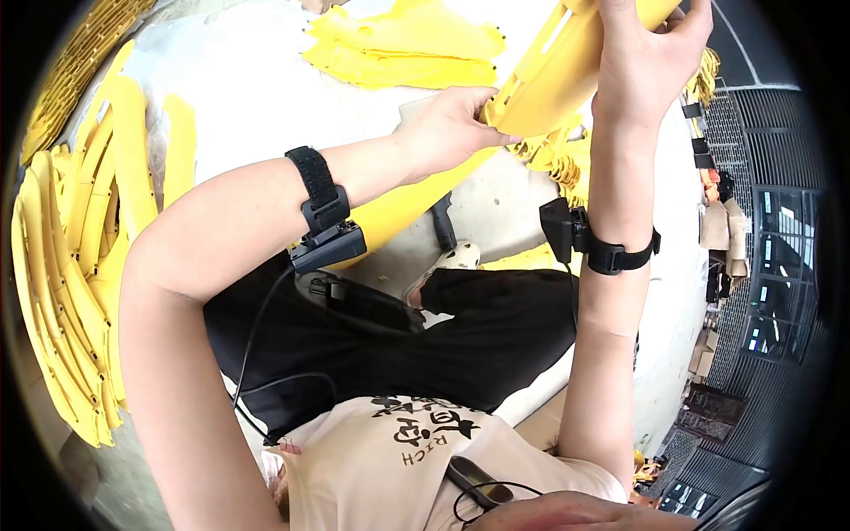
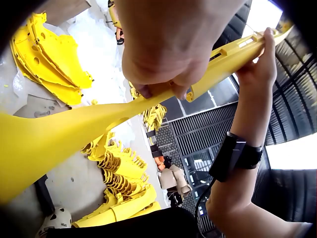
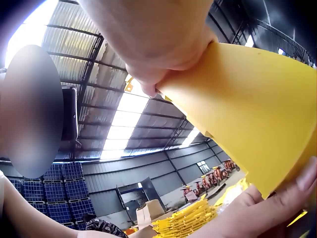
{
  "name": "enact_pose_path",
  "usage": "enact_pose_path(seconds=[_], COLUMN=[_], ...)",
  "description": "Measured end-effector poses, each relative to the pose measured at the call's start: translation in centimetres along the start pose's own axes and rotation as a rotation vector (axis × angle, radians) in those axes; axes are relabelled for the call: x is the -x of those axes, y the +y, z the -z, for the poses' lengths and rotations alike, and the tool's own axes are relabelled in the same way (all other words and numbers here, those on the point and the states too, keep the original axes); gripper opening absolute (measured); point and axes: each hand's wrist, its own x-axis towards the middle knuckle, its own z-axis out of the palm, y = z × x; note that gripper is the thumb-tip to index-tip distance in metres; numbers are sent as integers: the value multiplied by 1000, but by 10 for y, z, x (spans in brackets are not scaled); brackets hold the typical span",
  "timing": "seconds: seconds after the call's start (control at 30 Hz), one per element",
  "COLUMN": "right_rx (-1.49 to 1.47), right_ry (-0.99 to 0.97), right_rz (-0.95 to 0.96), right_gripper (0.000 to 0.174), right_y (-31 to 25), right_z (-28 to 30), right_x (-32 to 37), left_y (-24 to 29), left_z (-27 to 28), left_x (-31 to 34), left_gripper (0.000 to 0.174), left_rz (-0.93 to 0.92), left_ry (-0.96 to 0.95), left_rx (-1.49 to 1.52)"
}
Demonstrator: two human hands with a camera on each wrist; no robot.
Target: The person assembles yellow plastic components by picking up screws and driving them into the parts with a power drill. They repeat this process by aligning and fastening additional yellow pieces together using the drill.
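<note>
A long curved yellow plastic panel (image 1: 549,84) with slots along one edge is raised in front of the person. The left hand (image 1: 447,133) pinches its lower end between thumb and fingers. Toward the upper end, the right hand (image 1: 651,62) grips the panel's side edge; in the right wrist view its fingers curl over that edge. Beneath the left hand, a second long yellow panel (image 1: 390,212) slants down toward the legs. In the left wrist view, this second panel (image 2: 59,134) narrows toward the left hand (image 2: 168,54) and overlaps the raised panel's end.
Yellow panels (image 1: 66,292) are stacked at the left, and flatter yellow pieces (image 1: 403,44) lie ahead. Nested yellow parts (image 2: 124,171) sit on the floor beyond the legs. A black handle-shaped object (image 1: 443,221) lies near a white shoe (image 1: 465,255). Cardboard boxes (image 1: 722,234) stand farther right.
</note>
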Motion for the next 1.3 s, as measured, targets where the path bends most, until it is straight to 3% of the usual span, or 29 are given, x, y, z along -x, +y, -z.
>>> enact_pose_path(seconds=[0.03,0.2,0.37,0.47,0.5,0.57,0.73,0.8,0.9,0.93,0.97,1.03,1.17,1.3], right_rx=[-40,-52,261,296,298,-132,90,-155,-147,-85,-81,-104,-243,-328], right_ry=[-80,-83,-64,-46,-44,-202,-140,-354,-412,-383,-384,-646,-713,-632], right_rz=[6,48,22,45,43,66,58,-108,-81,-178,-186,-419,-770,-724], right_gripper=[81,84,84,82,82,81,82,79,74,64,64,54,41,38], right_y=[-1,-4,-28,-23,-17,-5,-9,-12,15,12,16,31,61,56], right_z=[1,-5,-20,-24,-19,-3,0,19,38,42,49,73,102,99], right_x=[2,1,2,2,-1,-8,-8,-10,-3,8,13,24,65,75], left_y=[0,5,0,11,12,10,10,11,21,23,25,26,25,27], left_z=[1,8,9,2,0,1,5,10,19,22,25,29,36,41], left_x=[1,1,-1,6,7,5,3,1,5,6,8,11,14,7], left_gripper=[28,33,47,56,61,61,57,53,42,43,43,43,44,47], left_rz=[-2,6,-70,-94,-110,-115,-67,-41,-35,-50,-45,-50,-29,-11], left_ry=[4,-49,-83,-75,-57,-83,-164,-209,-196,-217,-221,-224,-235,-269], left_rx=[5,-11,34,26,57,47,51,-23,-118,-130,-123,-110,-158,-208])
